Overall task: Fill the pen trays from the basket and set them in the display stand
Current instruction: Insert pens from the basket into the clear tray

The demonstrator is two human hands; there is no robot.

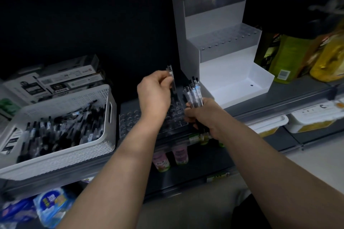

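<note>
**Shelf** [279, 96]. Grey shop shelf that carried all items below.

**Basket** [104, 143]. White, perforated, at the shelf's left front edge. It held a loose heap of pens lying in every direction.

**Tray** [130, 121]. Clear, with rows of round holes, at the shelf's front edge. It sat just right of the basket and under both hands. No pen could be seen standing in the visible holes.

**Left hand** [154, 95]. Raised over the tray's far rows, thumb and fingers pinched on the single pen.

**Single pen** [171, 76]. Long axis near upright and slightly tilted, its lower end hidden behind the fingers. The tray's holes lay straight below it, so the coming move was judged a short downward push into a far-row hole. The left hand was the nearer one for this.

**Right hand** [202, 115]. At the tray's right end, fingers curled tight around the bundle of pens.

**Bundle of pens** [194, 93]. Upright, fanned slightly, apart from the single pen.

**Display stand** [188, 29]. White and stepped, toward the shelf's back, right of the tray. The middle step showed a holed tray with no pens in it. The bottom step was bare except for a small dark spot.
</note>
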